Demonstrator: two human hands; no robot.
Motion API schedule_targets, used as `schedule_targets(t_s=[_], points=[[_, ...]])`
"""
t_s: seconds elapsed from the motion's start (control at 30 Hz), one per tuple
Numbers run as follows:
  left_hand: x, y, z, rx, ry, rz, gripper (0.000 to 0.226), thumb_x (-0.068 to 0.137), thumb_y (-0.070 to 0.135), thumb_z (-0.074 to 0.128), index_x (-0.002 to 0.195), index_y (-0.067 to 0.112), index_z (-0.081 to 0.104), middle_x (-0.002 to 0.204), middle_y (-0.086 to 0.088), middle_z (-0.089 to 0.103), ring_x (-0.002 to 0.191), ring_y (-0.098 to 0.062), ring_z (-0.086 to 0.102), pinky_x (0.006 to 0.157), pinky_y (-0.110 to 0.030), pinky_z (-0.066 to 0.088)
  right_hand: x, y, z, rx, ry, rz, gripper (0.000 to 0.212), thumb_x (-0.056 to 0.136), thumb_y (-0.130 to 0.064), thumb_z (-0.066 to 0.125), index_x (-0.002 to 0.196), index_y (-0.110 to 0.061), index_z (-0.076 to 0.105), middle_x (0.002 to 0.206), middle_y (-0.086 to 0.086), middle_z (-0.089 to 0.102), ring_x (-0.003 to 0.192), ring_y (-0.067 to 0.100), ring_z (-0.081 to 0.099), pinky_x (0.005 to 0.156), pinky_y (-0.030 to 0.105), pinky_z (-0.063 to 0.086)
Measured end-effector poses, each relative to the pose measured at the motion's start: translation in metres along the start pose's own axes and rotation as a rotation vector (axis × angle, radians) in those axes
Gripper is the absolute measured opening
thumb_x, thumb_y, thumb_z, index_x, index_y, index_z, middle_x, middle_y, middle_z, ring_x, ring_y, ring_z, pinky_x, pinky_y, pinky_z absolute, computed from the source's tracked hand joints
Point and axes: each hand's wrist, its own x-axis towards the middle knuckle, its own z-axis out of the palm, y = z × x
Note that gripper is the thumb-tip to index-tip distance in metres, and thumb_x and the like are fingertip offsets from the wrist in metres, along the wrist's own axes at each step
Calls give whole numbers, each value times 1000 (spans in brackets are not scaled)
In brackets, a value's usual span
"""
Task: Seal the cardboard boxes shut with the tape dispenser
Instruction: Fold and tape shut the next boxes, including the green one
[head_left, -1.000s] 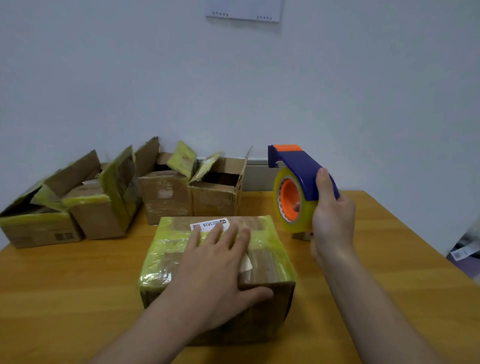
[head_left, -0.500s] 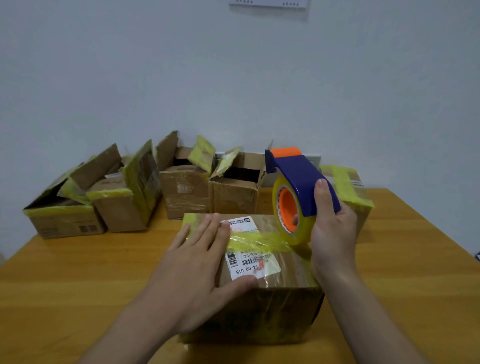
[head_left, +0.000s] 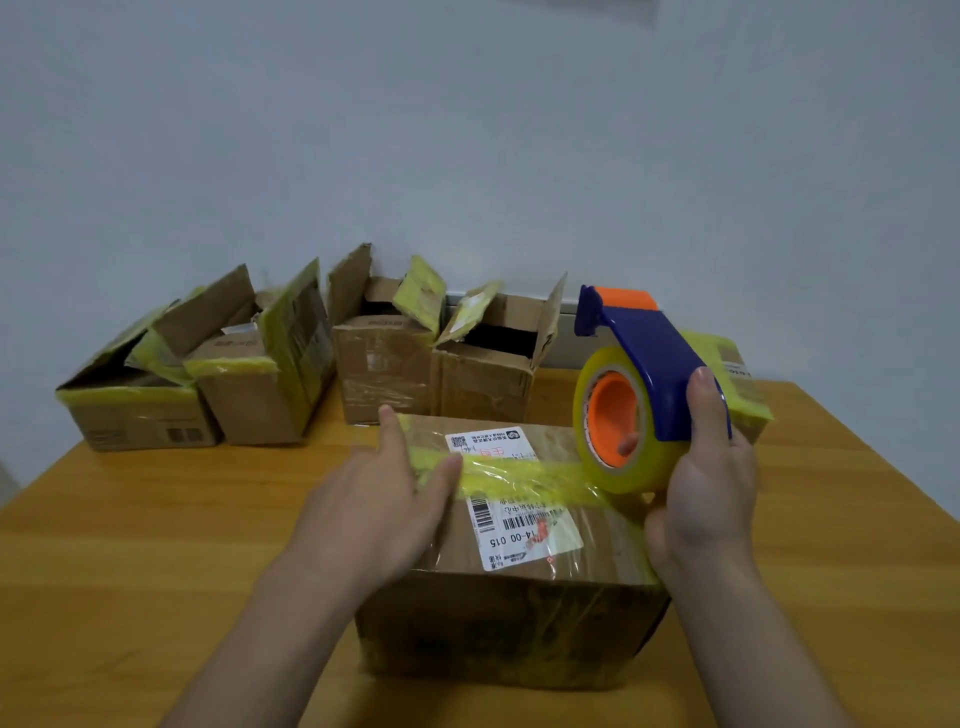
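Observation:
A closed cardboard box (head_left: 519, 613) with white shipping labels and a yellow tape strip (head_left: 524, 475) across its top sits in front of me on the wooden table. My left hand (head_left: 379, 504) lies flat on the box's left top, fingers straight, pressing the tape's left end. My right hand (head_left: 701, 483) grips the blue and orange tape dispenser (head_left: 639, 384), whose yellowish roll rests at the box's right top edge on the strip.
Several open cardboard boxes (head_left: 260, 374) with yellow-taped flaps stand in a row at the table's back. Another taped box (head_left: 737, 374) stands behind the dispenser at the right. The table (head_left: 130, 545) ends at a pale wall.
The box has been turned and the labels now face up. The dispenser came down onto the box's right edge, and my left hand slid to the left part of the top.

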Motion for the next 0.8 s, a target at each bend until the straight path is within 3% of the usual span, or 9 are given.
schedule_targets(t_s=[0.07,0.2,0.43,0.53,0.63,0.7,0.8], points=[[20,0,-8,-25,-18,-25,92,99,76,23,166,19,-4,154,-15,51,134,-35,53,98,-43,46,2,-1,3,59,35,44,43,98,-54,61,126,-22,69,108,-2,80,103,18,76,76,30,60],[41,-3,-16,-75,-118,20,85,104,67,22,166,18,-7,162,-17,41,143,-35,44,109,-41,40,4,1,10,170,110,119,62,93,-58,62,140,-18,56,110,-3,79,101,13,76,68,25,61],[47,-12,-22,-60,-194,82,83,100,74,22,165,34,-11,164,-12,39,143,-32,45,108,-41,40,1,3,13,222,121,123,50,98,-56,58,135,-25,64,115,-4,78,103,12,75,77,29,63],[41,-3,-28,163,-98,112,78,102,71,15,165,34,-12,165,-12,37,145,-34,43,112,-47,38,-5,3,12,265,159,155,50,97,-58,58,137,-27,62,116,-5,78,107,14,74,91,38,62],[16,16,-19,300,111,197,73,101,69,14,165,33,2,168,-5,30,152,-30,31,121,-55,27,-10,5,11,273,174,144,52,98,-59,57,139,-28,60,121,-3,76,110,15,73,94,40,60],[-9,35,0,232,77,330,81,91,79,-1,162,41,7,172,1,21,158,-28,16,125,-60,12,-12,6,11,271,175,142,53,97,-61,57,138,-28,60,121,-2,76,111,16,73,91,38,61],[-33,53,28,234,15,435,100,72,98,-15,160,51,-9,173,4,-9,159,-32,-18,118,-69,-19,-11,6,11,285,171,168,53,97,-61,57,139,-29,60,120,-3,76,112,17,73,94,41,59]])
